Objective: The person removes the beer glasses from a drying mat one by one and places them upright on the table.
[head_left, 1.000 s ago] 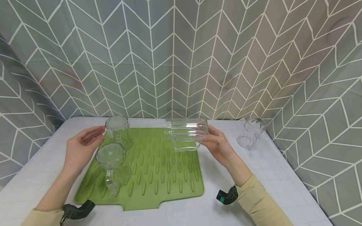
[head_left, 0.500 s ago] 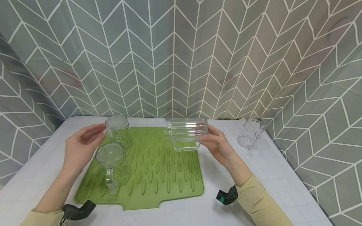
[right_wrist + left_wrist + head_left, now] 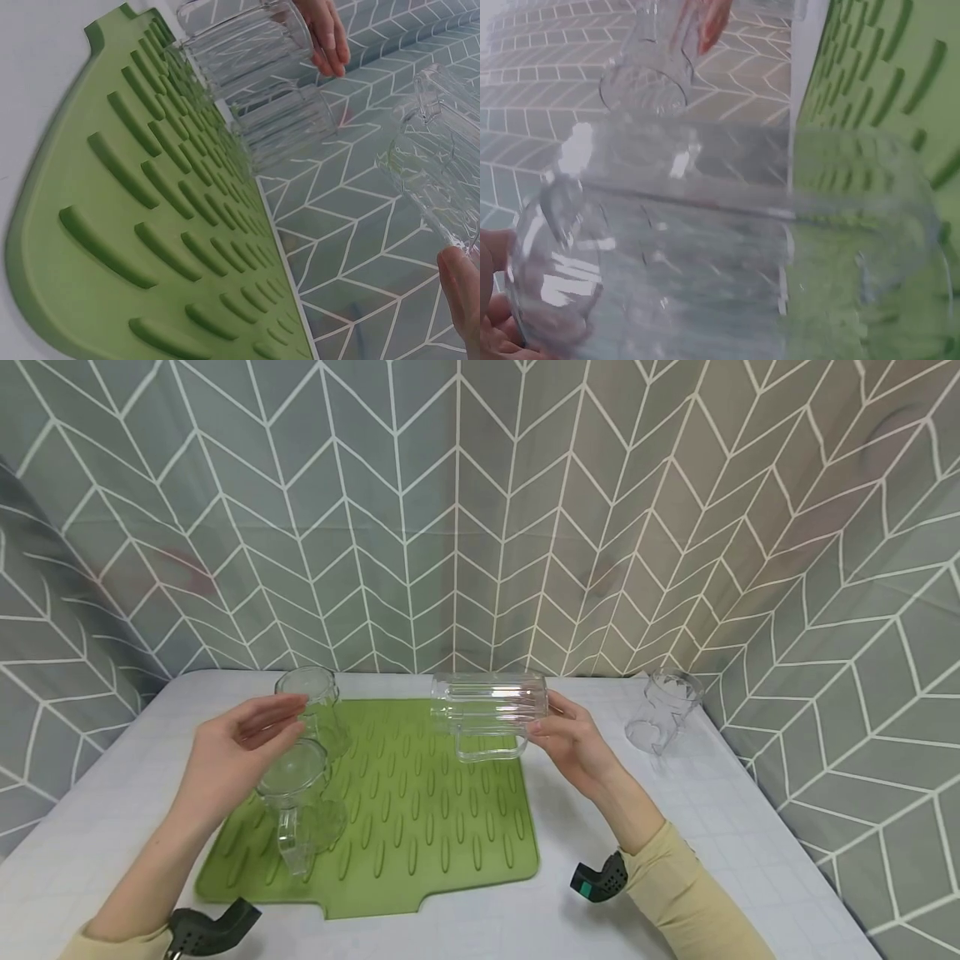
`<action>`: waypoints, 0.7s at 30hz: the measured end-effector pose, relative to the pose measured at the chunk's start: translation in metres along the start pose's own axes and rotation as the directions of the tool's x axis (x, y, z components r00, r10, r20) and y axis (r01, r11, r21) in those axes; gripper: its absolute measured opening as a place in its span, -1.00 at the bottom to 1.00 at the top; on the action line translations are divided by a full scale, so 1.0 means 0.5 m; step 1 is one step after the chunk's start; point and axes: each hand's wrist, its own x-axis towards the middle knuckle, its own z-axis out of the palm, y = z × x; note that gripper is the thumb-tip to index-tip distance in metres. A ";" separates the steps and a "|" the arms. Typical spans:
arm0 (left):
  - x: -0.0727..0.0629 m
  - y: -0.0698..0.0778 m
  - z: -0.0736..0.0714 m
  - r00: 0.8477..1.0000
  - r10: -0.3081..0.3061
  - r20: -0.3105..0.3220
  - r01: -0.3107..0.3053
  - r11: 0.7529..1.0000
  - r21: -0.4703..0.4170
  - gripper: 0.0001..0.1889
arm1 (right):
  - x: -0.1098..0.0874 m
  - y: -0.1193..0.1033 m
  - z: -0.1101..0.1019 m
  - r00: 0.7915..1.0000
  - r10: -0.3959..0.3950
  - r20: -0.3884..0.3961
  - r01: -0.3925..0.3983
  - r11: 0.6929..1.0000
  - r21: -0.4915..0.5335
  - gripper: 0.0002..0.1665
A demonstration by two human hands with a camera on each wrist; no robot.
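The right hand (image 3: 573, 739) grips one end of a sideways mug (image 3: 489, 700), raised between both hands; the left hand (image 3: 238, 750), loosely relaxed, holds nothing; just beyond it a near mug (image 3: 294, 770) and far mug (image 3: 306, 680) stand on a green mat (image 3: 405, 860); a glass (image 3: 667, 702) stands right of the right hand.
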 end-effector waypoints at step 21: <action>0.001 0.086 0.049 0.997 -0.008 0.079 0.007 1.000 0.014 -0.55 | -0.002 -0.004 0.003 1.000 0.004 0.003 -0.004 1.000 -0.002 -0.17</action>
